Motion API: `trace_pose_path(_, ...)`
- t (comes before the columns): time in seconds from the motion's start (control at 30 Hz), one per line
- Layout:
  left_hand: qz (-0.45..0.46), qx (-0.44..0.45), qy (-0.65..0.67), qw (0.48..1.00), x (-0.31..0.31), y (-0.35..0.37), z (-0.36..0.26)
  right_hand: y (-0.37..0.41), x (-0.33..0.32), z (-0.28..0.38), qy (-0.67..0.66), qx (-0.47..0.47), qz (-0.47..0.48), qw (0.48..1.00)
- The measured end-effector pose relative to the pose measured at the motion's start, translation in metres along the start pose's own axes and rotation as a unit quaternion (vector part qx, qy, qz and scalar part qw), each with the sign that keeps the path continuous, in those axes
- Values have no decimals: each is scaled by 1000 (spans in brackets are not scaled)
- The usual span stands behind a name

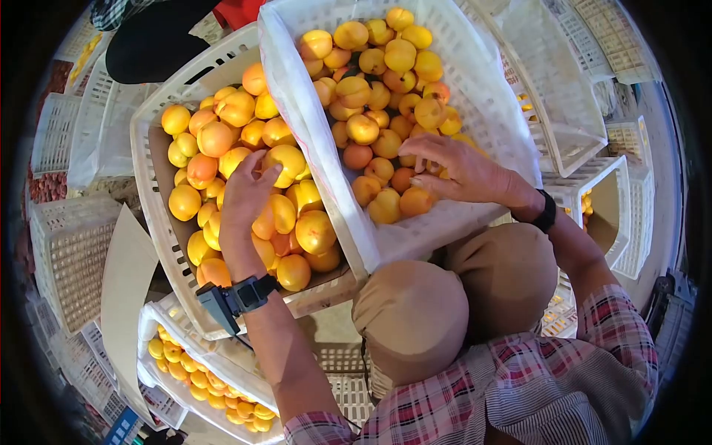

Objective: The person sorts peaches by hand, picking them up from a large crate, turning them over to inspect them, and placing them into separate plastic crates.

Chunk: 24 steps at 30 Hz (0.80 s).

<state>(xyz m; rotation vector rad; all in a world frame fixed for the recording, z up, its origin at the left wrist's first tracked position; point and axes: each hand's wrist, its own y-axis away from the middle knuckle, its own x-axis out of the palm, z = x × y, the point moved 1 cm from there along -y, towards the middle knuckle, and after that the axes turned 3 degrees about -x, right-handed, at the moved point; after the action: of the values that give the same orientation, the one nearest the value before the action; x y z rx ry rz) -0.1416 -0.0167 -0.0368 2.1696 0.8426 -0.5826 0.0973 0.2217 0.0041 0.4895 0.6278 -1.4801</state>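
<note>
My left hand (248, 191) is over the left plastic crate (146, 178), low among yellow-orange peaches (314, 231). Its thumb and forefinger are apart, right beside a large peach (285, 165); whether they touch it is hard to tell. My right hand (467, 172) hovers over the near part of the right crate, which has a white liner (486, 96) and holds many smaller-looking peaches (400, 55). Its fingers are bent, with a gap between them and the thumb, and no fruit shows in its grasp. A few peaches under it are partly hidden.
Below left stands another lined crate (215, 348) of peaches, with a cardboard flap (127, 297) beside it. Stacked crates (74, 252) line the left; more crates (593, 193) stand at right. My knees (411, 319) are close to the right crate's near edge. Someone's dark-clothed leg (156, 44) is at top left.
</note>
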Motion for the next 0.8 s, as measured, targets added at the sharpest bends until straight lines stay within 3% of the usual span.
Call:
trace_pose_path(0.03,2,2,-1,1000,2,1,1,-2,-2,0,1,3,-2,1000)
trace_pose_path(0.1,-60,139,-116,982,11,6,-2,-2,-5,3,-11,50,56,997)
trace_pose_path(0.13,-65,133,-158,976,16,7,-7,-3,-5,1,-8,65,54,996)
trace_pose_path(0.2,-102,187,-178,961,27,-3,2,-5,-4,-7,38,17,75,996)
trace_pose_path(0.27,-58,158,-132,977,27,4,-10,-6,-6,-16,46,33,71,996)
trace_pose_path(0.37,-47,185,-150,970,31,18,-10,-14,-7,-31,69,29,58,996)
trace_pose_path(0.47,-36,191,-76,978,30,18,0,-22,-5,-39,92,19,60,994)
trace_pose_path(0.57,-42,171,-108,978,26,21,-9,-41,1,-46,109,48,115,986)
trace_pose_path(0.63,-33,151,-156,976,27,23,-14,-57,8,-51,103,129,284,945)
trace_pose_path(0.77,-38,173,-115,978,29,16,-7,-65,42,-82,-9,167,320,933)
trace_pose_path(0.8,-37,167,-109,979,29,19,-8,-64,45,-75,10,230,364,903)
